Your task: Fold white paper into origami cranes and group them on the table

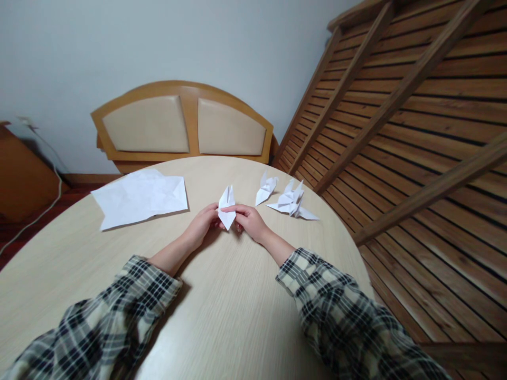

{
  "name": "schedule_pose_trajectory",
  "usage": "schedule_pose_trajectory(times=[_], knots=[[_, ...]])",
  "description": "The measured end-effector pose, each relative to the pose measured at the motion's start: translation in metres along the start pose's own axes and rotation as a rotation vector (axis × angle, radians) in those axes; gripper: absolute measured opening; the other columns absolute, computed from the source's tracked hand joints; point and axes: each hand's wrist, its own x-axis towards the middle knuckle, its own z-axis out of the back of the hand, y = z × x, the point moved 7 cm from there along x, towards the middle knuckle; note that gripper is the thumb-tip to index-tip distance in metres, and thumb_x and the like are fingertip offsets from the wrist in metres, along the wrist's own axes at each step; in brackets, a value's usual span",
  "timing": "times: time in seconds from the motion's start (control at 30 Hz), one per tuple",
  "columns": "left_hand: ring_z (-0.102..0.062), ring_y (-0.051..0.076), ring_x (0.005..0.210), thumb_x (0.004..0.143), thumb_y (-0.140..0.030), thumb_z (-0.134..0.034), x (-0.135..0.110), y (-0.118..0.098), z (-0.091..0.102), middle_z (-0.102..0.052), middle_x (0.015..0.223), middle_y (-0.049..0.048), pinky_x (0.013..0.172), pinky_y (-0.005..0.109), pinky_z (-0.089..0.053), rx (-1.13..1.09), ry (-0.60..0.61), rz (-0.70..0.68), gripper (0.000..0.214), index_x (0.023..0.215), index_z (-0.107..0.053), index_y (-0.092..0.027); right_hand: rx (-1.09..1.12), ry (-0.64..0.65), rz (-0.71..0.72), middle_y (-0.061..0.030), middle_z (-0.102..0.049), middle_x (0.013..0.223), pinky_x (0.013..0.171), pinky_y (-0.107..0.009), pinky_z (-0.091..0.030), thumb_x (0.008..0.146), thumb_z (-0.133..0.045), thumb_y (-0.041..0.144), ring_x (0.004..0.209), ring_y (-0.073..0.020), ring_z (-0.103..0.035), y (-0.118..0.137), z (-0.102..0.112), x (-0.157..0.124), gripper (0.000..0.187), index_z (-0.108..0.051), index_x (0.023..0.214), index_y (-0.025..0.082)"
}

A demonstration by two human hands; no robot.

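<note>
A white folded paper (226, 198), a narrow kite-like shape with a split upper point, is held just above the table between both hands. My left hand (203, 225) grips its left edge, with most fingertips hidden behind it. My right hand (252, 220) is closed on the right side, its index finger lying across the front of the paper. To the right, folded paper cranes (291, 199) sit clustered on the tabletop, and a single paper crane (266, 188) stands a little nearer to my right hand.
Several flat white paper sheets (142, 200) lie overlapping at the left of the round wooden table (222, 316). Behind it stands a padded headboard (186, 121) against the wall. A slatted wooden panel (420, 137) leans along the right, and a white cable (37, 224) hangs at left.
</note>
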Motion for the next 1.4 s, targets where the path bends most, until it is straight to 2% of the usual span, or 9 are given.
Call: schedule_pose_trajectory(times=[0.1, 0.17, 0.33, 0.7, 0.9, 1.0, 1.1, 1.27, 1.4], knots=[[-0.067, 0.022, 0.073, 0.071, -0.029, -0.059, -0.001, -0.001, -0.002, -0.072, 0.081, 0.0086, 0.067, 0.032, -0.051, -0.030, -0.009, 0.035, 0.032, 0.099, -0.063, -0.013, 0.010, 0.006, -0.001, 0.0029, -0.059, 0.061, 0.047, -0.021, -0.037, 0.082, -0.056, 0.012, 0.049, -0.0086, -0.046, 0.001, -0.001, 0.000, 0.028, -0.079, 0.096, 0.021], [-0.065, 0.021, 0.070, 0.076, -0.035, -0.057, -0.001, -0.001, -0.001, -0.070, 0.078, 0.0072, 0.065, 0.031, -0.050, -0.034, -0.022, 0.034, 0.028, 0.094, -0.063, -0.014, 0.018, 0.009, 0.004, 0.0024, -0.061, 0.063, 0.048, -0.021, -0.038, 0.082, -0.055, 0.012, 0.050, -0.0084, -0.047, 0.001, -0.001, 0.000, 0.027, -0.079, 0.093, 0.021], [-0.050, 0.013, 0.057, 0.081, -0.041, -0.067, 0.000, 0.000, 0.006, -0.057, 0.065, 0.0005, 0.054, 0.025, -0.038, 0.030, -0.071, -0.031, 0.025, 0.080, -0.060, -0.017, 0.034, 0.019, 0.004, 0.0024, -0.063, 0.066, 0.049, -0.022, -0.039, 0.082, -0.056, 0.012, 0.049, -0.0086, -0.049, -0.001, -0.001, 0.001, 0.025, -0.077, 0.092, 0.020], [-0.047, 0.013, 0.060, 0.085, -0.047, -0.068, 0.000, -0.001, 0.008, -0.056, 0.068, -0.0002, 0.055, 0.026, -0.034, 0.102, -0.051, -0.131, 0.030, 0.089, -0.064, -0.017, 0.106, 0.072, -0.015, 0.0017, -0.061, 0.066, 0.052, -0.023, -0.043, 0.085, -0.052, 0.019, 0.052, -0.0101, -0.050, -0.001, -0.001, -0.001, 0.027, -0.075, 0.100, 0.018], [-0.049, 0.013, 0.061, 0.086, -0.048, -0.069, 0.000, -0.004, 0.006, -0.059, 0.071, 0.0008, 0.056, 0.026, -0.036, 0.144, -0.009, -0.185, 0.033, 0.094, -0.064, -0.016, 0.136, 0.042, 0.039, 0.0002, -0.058, 0.068, 0.053, -0.024, -0.043, 0.091, -0.052, 0.034, 0.058, -0.0121, -0.050, 0.002, 0.002, -0.002, 0.027, -0.073, 0.095, 0.018], [-0.050, 0.013, 0.061, 0.085, -0.048, -0.070, 0.000, -0.003, 0.006, -0.061, 0.072, 0.0013, 0.056, 0.026, -0.037, 0.125, 0.001, -0.178, 0.035, 0.096, -0.063, -0.016, 0.116, 0.039, 0.049, 0.0013, -0.057, 0.069, 0.051, -0.023, -0.041, 0.089, -0.059, 0.044, 0.057, -0.0115, -0.049, 0.005, 0.000, -0.003, 0.027, -0.069, 0.096, 0.019], [-0.050, 0.013, 0.059, 0.084, -0.047, -0.071, 0.000, -0.003, 0.009, -0.060, 0.070, 0.0010, 0.054, 0.026, -0.036, 0.118, -0.043, -0.183, 0.034, 0.095, -0.064, -0.016, 0.100, 0.041, 0.064, 0.0049, -0.054, 0.065, 0.047, -0.021, -0.039, 0.087, -0.063, 0.046, 0.052, -0.0101, -0.048, 0.009, -0.002, -0.005, 0.029, -0.063, 0.104, 0.022], [-0.046, 0.011, 0.055, 0.081, -0.044, -0.074, 0.001, -0.004, 0.015, -0.055, 0.065, -0.0020, 0.050, 0.024, -0.033, 0.107, -0.130, -0.216, 0.031, 0.091, -0.064, -0.016, 0.094, -0.006, 0.089, 0.0126, -0.046, 0.059, 0.039, -0.019, -0.032, 0.083, -0.069, 0.046, 0.043, -0.0090, -0.046, 0.009, 0.001, -0.004, 0.040, -0.044, 0.105, 0.027], [-0.051, 0.012, 0.058, 0.080, -0.039, -0.075, 0.001, -0.003, 0.014, -0.061, 0.069, -0.0002, 0.052, 0.024, -0.037, 0.098, -0.126, -0.217, 0.031, 0.098, -0.065, -0.015, 0.056, -0.031, 0.058, 0.0131, -0.048, 0.056, 0.038, -0.019, -0.034, 0.087, -0.063, 0.052, 0.041, -0.0094, -0.046, 0.003, 0.002, -0.001, 0.038, -0.039, 0.102, 0.027]])
